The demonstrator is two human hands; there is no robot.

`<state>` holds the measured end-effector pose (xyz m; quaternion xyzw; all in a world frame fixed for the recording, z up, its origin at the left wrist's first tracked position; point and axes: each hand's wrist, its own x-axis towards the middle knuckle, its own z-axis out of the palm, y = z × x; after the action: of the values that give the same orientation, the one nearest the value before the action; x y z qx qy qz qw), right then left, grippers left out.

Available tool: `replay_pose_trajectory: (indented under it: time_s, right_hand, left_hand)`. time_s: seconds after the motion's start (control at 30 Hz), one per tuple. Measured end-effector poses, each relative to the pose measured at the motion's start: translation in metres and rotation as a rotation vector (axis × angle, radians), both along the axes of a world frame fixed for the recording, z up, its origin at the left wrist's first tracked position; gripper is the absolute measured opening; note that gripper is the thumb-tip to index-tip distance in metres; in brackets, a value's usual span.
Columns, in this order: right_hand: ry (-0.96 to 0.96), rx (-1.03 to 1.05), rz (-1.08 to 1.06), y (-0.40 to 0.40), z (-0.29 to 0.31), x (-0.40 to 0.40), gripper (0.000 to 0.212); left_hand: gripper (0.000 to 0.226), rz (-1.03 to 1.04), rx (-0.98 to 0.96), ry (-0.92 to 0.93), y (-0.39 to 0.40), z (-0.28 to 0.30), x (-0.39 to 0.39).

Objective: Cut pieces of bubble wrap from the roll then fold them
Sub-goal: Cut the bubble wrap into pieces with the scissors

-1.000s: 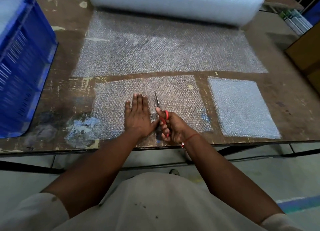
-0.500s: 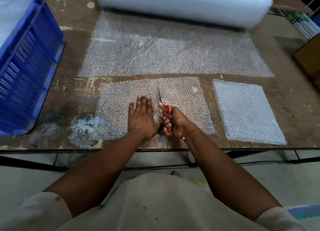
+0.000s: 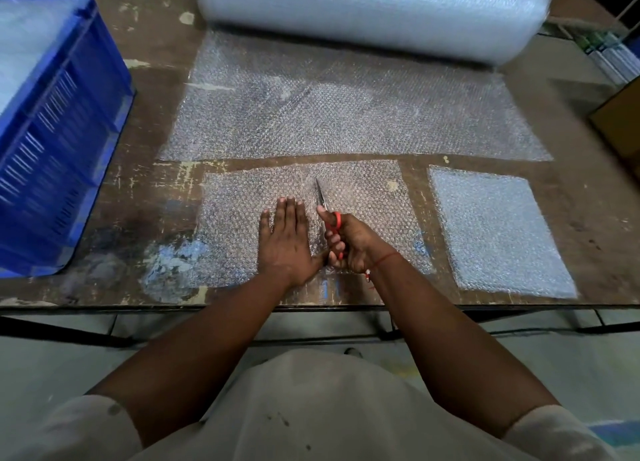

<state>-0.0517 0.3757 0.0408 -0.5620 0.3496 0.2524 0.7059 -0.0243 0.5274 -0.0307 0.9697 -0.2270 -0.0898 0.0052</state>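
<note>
While scissors (image 3: 321, 197) cut bubble wrap (image 3: 235, 218), their lower blade stays hidden.

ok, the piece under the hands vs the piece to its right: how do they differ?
The piece under the hands is wider and see-through, the table showing through it; the right piece is smaller, whiter and more opaque. The left hand presses the first flat while the right hand runs scissors into it; the right piece lies untouched. Both are bubble wrap, flat on the table.
</note>
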Motion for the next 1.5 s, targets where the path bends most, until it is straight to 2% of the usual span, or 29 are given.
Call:
replay_pose_trajectory:
  time_s: [0.2,1.5]
  right_hand:
    - [0.001,0.001,-0.001,0.000,0.004,0.012,0.056]
    - [0.011,-0.008,0.068,-0.012,0.005,0.067,0.054]
  left_hand:
    - [0.119,0.004,0.009,-0.003,-0.001,0.003,-0.001]
    - [0.123,0.000,-0.037,0.014,0.001,0.008,-0.004]
